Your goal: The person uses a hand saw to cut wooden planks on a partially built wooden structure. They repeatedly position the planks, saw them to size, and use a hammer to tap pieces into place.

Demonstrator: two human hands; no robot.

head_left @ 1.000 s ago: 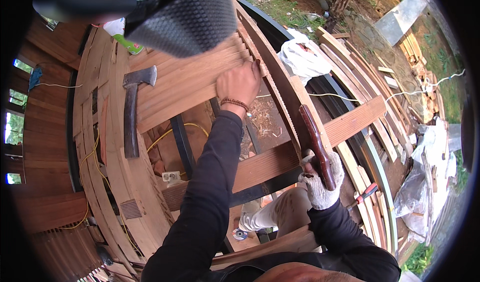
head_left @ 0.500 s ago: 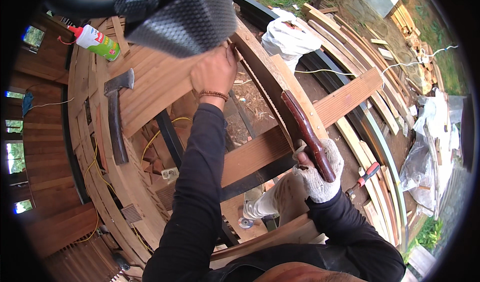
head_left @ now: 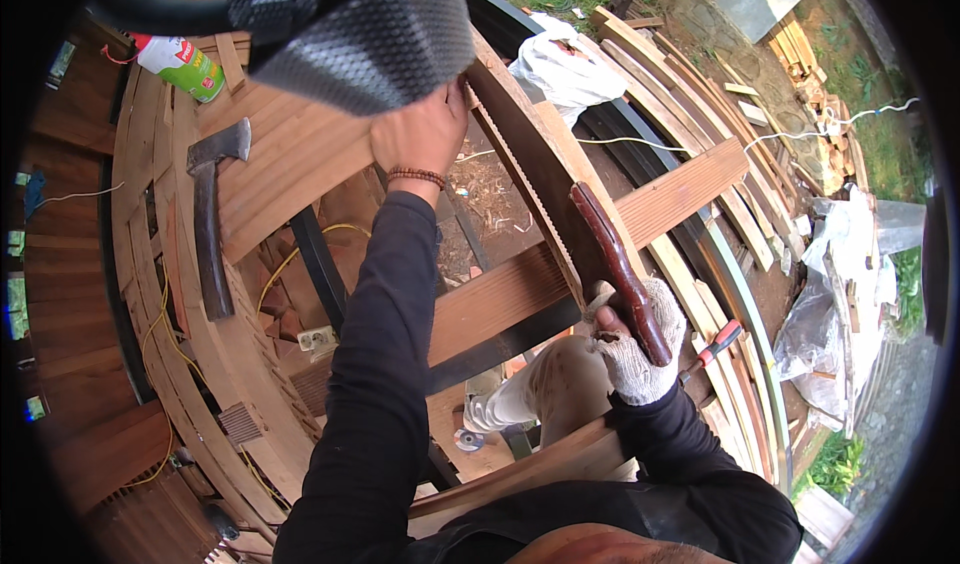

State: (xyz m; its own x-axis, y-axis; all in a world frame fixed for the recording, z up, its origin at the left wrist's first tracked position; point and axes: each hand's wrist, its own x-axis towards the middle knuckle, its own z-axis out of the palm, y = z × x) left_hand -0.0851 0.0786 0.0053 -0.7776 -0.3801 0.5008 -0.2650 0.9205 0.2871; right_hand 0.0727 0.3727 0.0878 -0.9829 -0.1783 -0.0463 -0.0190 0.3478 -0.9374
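A handsaw with a glossy dark reddish-brown handle (head_left: 622,269) slants across the middle, its toothed blade (head_left: 535,199) running up and left beside a long wooden beam. My right hand (head_left: 642,354), in a worn white knit glove, is closed around the lower part of that handle. Bare, with a beaded bracelet at the wrist, my left hand (head_left: 415,139) has its fingers curled at the blade's far end, against the timber. A blurred black textured object (head_left: 370,39) hides part of these fingers, so what they grip cannot be made out.
A hatchet (head_left: 210,214) and a red-capped glue bottle (head_left: 182,67) lie on boards at left. A crosswise plank (head_left: 500,299) passes below the saw. White plastic bag (head_left: 570,69), red-and-black-handled tool (head_left: 715,349) and stacked planks (head_left: 690,114) are at right. Yellow cable (head_left: 160,334) trails along the left boards.
The surroundings have shifted slightly left in the view. My left hand has shifted slightly left with them; my right hand keeps its grip on the handsaw.
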